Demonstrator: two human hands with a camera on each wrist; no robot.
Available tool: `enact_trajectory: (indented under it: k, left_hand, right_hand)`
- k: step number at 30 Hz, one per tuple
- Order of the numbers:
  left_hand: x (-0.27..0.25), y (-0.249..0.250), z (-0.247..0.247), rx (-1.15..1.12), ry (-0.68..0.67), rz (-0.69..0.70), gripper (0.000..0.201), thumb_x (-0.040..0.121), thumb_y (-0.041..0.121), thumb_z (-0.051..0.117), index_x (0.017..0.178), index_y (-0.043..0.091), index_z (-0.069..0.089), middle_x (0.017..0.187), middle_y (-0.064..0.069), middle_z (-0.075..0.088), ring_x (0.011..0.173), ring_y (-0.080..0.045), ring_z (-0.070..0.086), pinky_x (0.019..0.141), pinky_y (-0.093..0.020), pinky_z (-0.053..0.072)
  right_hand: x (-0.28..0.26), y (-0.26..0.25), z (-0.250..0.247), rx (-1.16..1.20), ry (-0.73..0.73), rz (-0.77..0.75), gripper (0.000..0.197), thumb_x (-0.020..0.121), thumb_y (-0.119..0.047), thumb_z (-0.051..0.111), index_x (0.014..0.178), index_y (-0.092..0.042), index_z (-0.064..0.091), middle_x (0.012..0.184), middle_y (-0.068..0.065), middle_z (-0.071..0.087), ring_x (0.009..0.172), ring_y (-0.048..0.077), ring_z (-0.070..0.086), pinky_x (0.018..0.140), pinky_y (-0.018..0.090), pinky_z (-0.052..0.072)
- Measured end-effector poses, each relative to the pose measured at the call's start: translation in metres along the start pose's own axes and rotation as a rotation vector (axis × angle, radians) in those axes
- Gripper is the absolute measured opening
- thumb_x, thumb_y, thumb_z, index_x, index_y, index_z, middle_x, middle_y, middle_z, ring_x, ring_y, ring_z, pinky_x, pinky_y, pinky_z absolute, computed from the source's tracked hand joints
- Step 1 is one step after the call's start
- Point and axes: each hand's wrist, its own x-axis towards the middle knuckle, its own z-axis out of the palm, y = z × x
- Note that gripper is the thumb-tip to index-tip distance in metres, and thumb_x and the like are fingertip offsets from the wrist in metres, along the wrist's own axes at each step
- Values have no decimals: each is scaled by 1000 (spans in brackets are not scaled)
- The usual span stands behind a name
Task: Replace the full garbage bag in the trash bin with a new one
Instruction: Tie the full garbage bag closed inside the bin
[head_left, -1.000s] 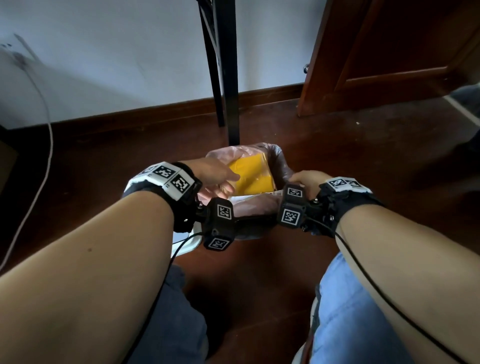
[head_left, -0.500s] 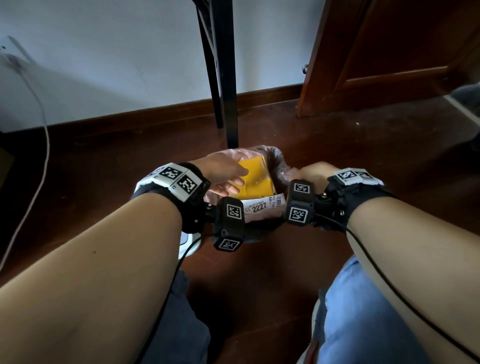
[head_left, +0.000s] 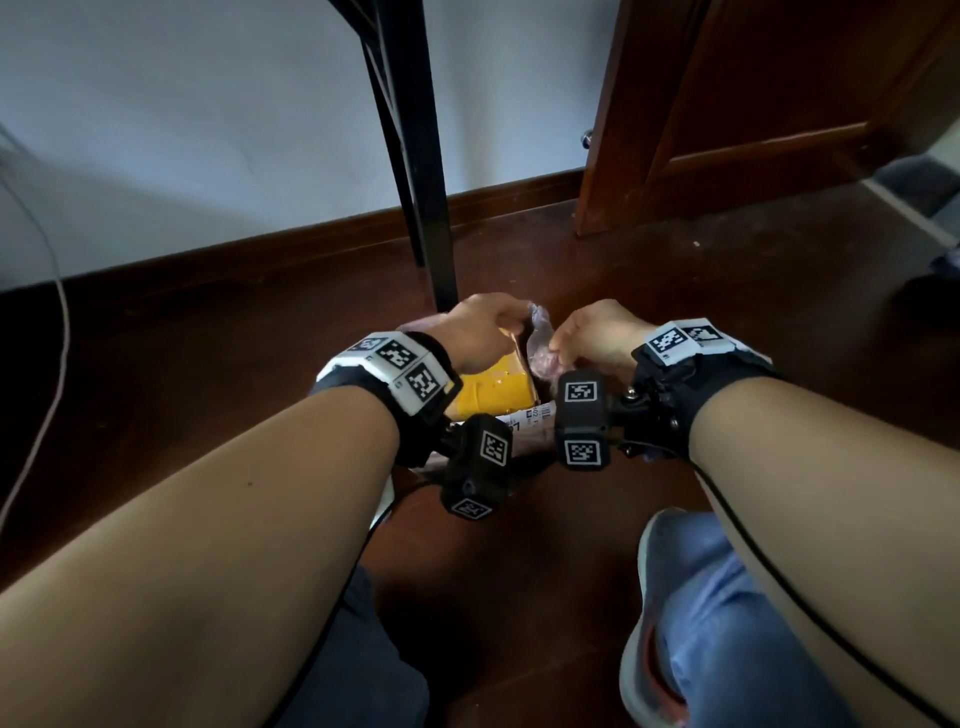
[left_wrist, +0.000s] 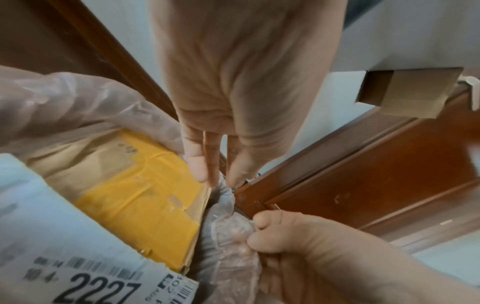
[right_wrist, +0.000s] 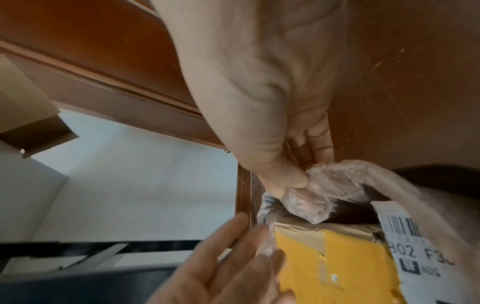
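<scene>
My left hand (head_left: 480, 332) and right hand (head_left: 597, 335) meet over the mouth of the bag (head_left: 540, 340), a thin, cloudy, pinkish plastic one that sits on the dark wood floor (head_left: 727, 291) just in front of my knees (head_left: 727, 613). My right hand pinches a gathered, crumpled fold of the bag's rim between thumb (right_wrist: 283, 179) and fingers, which the left wrist view shows curled tight into the plastic (left_wrist: 228, 236). My left hand reaches to the far edge of the rim with its fingers (left_wrist: 200, 164) fairly straight and close together, the tips touching the plastic right beside the other hand's pinch; whether they actually grip it I cannot tell. Inside the bag lies a flattened piece of cardboard (left_wrist: 64, 164) with a broad yellow patch (head_left: 493, 389) on it, and next to it a white shipping label (left_wrist: 78, 257) with barcodes and the digits 2227. The bin itself I cannot make out under my wrists; only a sliver of something white (head_left: 384, 499) shows by my left forearm. Just beyond the bag stands a black metal leg (head_left: 415, 156), behind it a pale wall (head_left: 208, 130) with a brown skirting board (head_left: 260, 254). To the right is a brown wooden door (head_left: 779, 104). A thin white cable (head_left: 57, 332) trails down the wall and over the floor at far left.
</scene>
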Motion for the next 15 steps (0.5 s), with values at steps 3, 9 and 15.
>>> enact_trajectory:
  k: [3,9,15]
  left_hand:
    - [9,7,4,199,-82,83,66,88,-9,42,146,23,35,147,-1,43,130,-21,46,89,-28,48]
    - [22,14,16,472,-230,202,46,94,2,42,137,16,48,136,-7,52,125,-24,48,100,-31,40]
    - [25,-2,13,642,-143,233,39,90,11,59,129,14,56,131,-3,57,124,-21,51,88,-22,35]
  right_hand:
    - [0,-5,3,-69,-24,-34,24,81,8,60,72,-15,60,74,5,60,60,15,57,49,20,47]
    - [-2,-5,-10,-124,-17,-38,34,73,18,62,57,-12,62,47,0,58,50,14,51,43,18,40]
    - [-1,-1,-20,-153,-61,12,26,75,6,69,61,-16,68,76,15,66,66,25,58,54,23,44]
